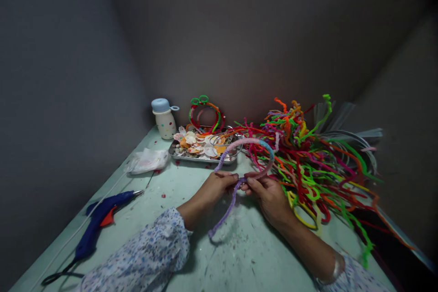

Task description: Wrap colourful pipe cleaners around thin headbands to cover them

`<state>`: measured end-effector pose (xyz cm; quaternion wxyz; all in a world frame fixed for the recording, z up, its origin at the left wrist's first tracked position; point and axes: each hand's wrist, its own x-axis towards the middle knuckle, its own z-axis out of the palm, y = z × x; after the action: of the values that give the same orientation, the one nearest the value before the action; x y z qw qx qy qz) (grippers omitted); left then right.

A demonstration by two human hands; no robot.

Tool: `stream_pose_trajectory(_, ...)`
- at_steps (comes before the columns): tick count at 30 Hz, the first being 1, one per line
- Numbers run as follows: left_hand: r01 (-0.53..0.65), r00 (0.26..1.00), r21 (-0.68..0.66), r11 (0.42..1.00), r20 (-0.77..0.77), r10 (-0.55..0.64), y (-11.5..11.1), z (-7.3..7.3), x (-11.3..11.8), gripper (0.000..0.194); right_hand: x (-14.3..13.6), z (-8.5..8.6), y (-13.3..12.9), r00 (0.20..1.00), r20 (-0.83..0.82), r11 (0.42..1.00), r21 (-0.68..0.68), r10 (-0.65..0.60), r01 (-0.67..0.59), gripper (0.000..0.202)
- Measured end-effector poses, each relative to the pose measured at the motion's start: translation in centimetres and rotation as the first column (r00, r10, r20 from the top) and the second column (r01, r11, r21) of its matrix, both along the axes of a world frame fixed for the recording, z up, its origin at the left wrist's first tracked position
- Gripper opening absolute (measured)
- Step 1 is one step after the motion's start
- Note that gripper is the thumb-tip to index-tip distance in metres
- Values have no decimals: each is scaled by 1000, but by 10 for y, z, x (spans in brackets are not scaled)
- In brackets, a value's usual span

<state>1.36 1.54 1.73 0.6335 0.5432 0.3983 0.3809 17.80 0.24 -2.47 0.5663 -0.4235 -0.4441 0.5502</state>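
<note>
A headband [244, 142] wrapped in fuzzy purple, pink and blue is held upright between both hands over the table's middle. My left hand [219, 185] pinches it near its lower left part, fingertips closed. My right hand [268, 194] grips the lower right end, thumb and fingers pressed together. A purple fuzzy strip [230, 210] runs down from between the fingertips, its far end hanging toward the front. The fingertips of the two hands are nearly touching.
A blue glue gun [99, 221] lies at left. Behind are a plastic packet [148, 161], a bottle [165, 121] and a metal tray [201, 160] of flower pieces, with finished-looking headbands [219, 118]. Tangled colourful pipe cleaners [301, 155] spread at right on the pale green table [239, 260].
</note>
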Motion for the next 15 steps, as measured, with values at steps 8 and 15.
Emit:
stream_pose_trajectory(8, -56, 996, -121, 991, 55, 63, -2, -1, 3, 13, -2, 7, -3, 999, 16, 999, 0, 35, -35, 30)
stream_pose_trajectory(15, -23, 999, -114, 993, 40, 28, -2, -4, 2, 17, -1, 7, -4, 999, 9, 999, -5, 38, -38, 31)
